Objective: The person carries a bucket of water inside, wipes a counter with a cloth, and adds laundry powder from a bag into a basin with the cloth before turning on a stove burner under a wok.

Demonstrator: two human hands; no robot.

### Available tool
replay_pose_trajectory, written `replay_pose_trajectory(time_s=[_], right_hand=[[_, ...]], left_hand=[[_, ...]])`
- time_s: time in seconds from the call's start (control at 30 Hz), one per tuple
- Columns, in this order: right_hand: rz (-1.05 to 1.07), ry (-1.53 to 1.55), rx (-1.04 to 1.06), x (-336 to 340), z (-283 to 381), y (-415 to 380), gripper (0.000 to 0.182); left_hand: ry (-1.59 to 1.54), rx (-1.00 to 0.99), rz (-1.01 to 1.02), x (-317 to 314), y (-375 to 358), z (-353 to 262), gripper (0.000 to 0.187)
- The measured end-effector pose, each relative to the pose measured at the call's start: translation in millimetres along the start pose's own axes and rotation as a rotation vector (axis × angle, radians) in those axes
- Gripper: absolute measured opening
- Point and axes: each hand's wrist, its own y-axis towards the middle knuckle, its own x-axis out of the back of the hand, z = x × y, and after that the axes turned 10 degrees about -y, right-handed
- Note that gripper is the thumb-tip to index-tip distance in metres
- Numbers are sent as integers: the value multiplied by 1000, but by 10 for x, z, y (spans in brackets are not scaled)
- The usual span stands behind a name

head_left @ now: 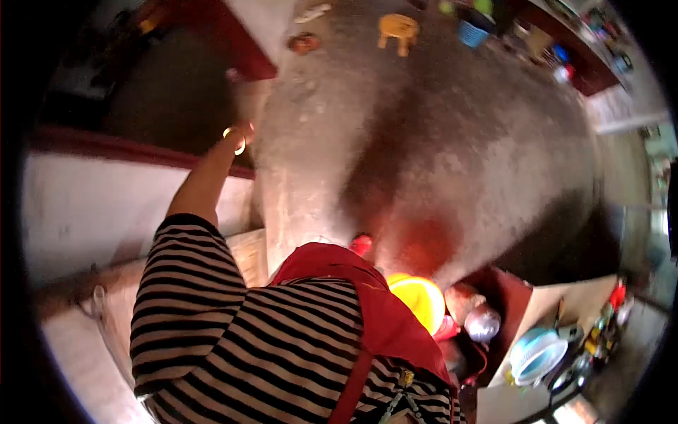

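Observation:
My left arm reaches forward and left in a striped sleeve, with a bangle (239,141) at the wrist. My left hand (244,132) is small and blurred, close to the edge of a dark red door frame (247,60). Whether it touches the frame I cannot make out, and its fingers do not show clearly. My right hand is hidden, with the red apron (409,328) and my body filling the lower middle. A bright yellow basin (427,300) shows at the apron's right side, partly covered by it. What holds or supports the basin is not visible.
A yellow stool (398,30) and a blue basket (472,33) stand on the concrete floor (452,141) ahead. At right, a counter (508,403) bears a light-blue colander (537,355) and bottles. A silvery round pot (482,323) sits beside the basin. A white wall (106,191) runs along the left.

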Motion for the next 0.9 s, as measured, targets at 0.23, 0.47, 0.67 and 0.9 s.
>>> replay_pose_trajectory(time_s=[0.23, 0.47, 0.67, 0.9], right_hand=[[-69, 298, 14, -506, 528, 95, 35], [-110, 545, 26, -900, 1424, 447, 34], [-124, 734, 65, -1151, 1983, 768, 34], [-171, 843, 57, -1506, 3501, 1061, 34]], left_hand=[[-101, -315, 204, -467, 1380, -2633, 25], [419, -65, 232, -183, 2082, -2991, 35], [537, 175, 361, 62, 2743, -4670, 18], [662, -132, 447, -651, 4301, -6799, 17]])
